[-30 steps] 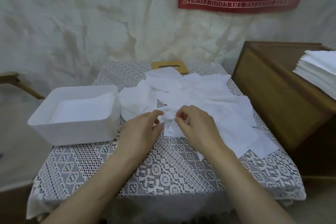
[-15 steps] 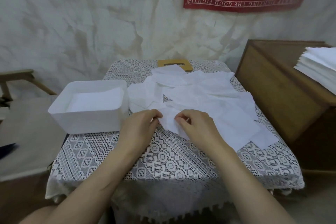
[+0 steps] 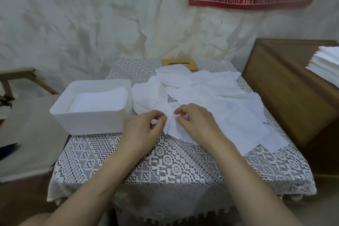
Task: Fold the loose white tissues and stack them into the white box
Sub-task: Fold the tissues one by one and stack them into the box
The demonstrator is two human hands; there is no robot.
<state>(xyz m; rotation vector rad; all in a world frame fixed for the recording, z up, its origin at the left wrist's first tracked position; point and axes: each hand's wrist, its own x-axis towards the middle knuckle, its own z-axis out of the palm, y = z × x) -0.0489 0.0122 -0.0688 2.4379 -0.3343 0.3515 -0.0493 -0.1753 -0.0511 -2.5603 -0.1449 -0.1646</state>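
Both the left hand and the right hand are pinching one thin crumpled white paper tissue in narrow grips, near the rectangular white plastic box on the lace-covered bench; pulling the sheet flat gently (it probably tears easily) is looking wise before creasing.

I've only one view: the wide-angle head camera, looking forward and down across the small table under white lace cloth. It sits close, with the left hand and right hand mid-frame and the crinkled cream wall behind.
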